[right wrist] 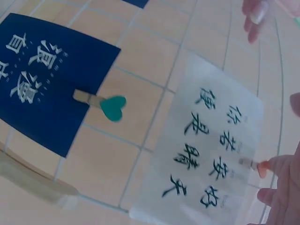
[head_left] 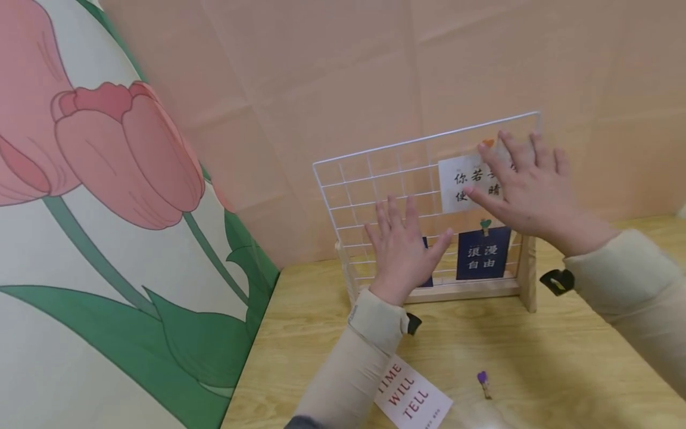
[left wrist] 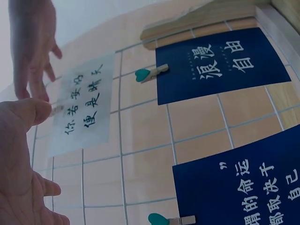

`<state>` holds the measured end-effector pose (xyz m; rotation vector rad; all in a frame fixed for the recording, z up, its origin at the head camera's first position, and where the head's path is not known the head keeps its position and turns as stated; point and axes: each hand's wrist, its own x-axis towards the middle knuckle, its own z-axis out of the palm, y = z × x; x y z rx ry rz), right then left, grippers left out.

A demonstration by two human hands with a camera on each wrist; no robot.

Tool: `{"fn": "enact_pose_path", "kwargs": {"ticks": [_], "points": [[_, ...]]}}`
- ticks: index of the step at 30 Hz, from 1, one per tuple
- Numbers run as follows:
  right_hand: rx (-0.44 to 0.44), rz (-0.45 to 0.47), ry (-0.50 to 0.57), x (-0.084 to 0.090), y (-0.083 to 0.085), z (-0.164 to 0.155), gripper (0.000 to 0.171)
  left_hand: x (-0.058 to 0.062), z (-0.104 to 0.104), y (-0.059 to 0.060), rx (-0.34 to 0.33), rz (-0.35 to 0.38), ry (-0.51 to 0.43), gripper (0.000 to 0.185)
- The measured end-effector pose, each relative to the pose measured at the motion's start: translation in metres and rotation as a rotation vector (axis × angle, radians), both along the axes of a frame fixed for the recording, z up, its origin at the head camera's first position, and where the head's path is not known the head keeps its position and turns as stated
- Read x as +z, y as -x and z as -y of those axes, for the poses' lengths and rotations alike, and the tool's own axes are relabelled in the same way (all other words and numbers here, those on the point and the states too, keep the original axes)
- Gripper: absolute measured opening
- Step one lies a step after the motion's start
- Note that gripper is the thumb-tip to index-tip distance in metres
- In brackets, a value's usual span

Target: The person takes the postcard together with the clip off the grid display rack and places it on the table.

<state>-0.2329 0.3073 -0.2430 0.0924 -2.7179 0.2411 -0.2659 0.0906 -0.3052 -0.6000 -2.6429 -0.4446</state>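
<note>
You are hanging three cards on the wire grid [head_left: 375,179]: one white card [head_left: 461,182], upright under your flat right hand [head_left: 527,187], two navy cards below; your left hand [head_left: 399,250] is spreading wide.

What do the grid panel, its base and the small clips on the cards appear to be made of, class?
Grid panel: thin white-coated metal wire, judging by the slim straight rods. Base: pale unfinished-looking wood, with visible grain. Clip on the navy card: a small wooden peg with a glossy teal heart, probably painted wood or plastic.
</note>
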Motion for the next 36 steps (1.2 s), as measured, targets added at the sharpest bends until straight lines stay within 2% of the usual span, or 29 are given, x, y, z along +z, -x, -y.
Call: {"fn": "enact_pose_path", "kwargs": {"ticks": [9, 15, 20, 26, 28, 30, 32, 34, 36], "points": [[-0.007, -0.080, -0.016, 0.021, 0.003, -0.005, 0.070, 0.006, -0.011, 0.002, -0.049, 0.008, 0.031, 0.093], [-0.022, -0.042, -0.068, 0.033, 0.011, -0.004, 0.071, 0.009, -0.022, 0.002, -0.099, 0.027, 0.047, 0.091], [-0.022, -0.039, -0.092, 0.038, 0.018, -0.007, 0.062, 0.010, -0.029, 0.003, -0.160, 0.063, -0.007, 0.087], [-0.022, -0.036, -0.106, 0.043, 0.021, -0.011, 0.051, 0.012, -0.034, 0.000, -0.210, 0.080, -0.003, 0.083], [-0.026, -0.035, -0.116, 0.045, 0.021, -0.013, 0.049, 0.012, -0.036, -0.001, -0.248, 0.103, -0.006, 0.083], [-0.030, -0.027, -0.121, 0.047, 0.021, -0.014, 0.048, 0.010, -0.038, -0.002, -0.306, 0.150, -0.044, 0.082], [-0.034, -0.014, -0.127, 0.048, 0.020, -0.016, 0.048, 0.009, -0.041, -0.003, -0.374, 0.224, -0.127, 0.079], [-0.033, -0.009, -0.125, 0.048, 0.019, -0.017, 0.047, 0.009, -0.042, -0.003, -0.426, 0.308, -0.254, 0.075], [-0.028, -0.011, -0.115, 0.048, 0.018, -0.017, 0.047, 0.010, -0.043, -0.003, -0.444, 0.389, -0.382, 0.073]]}}
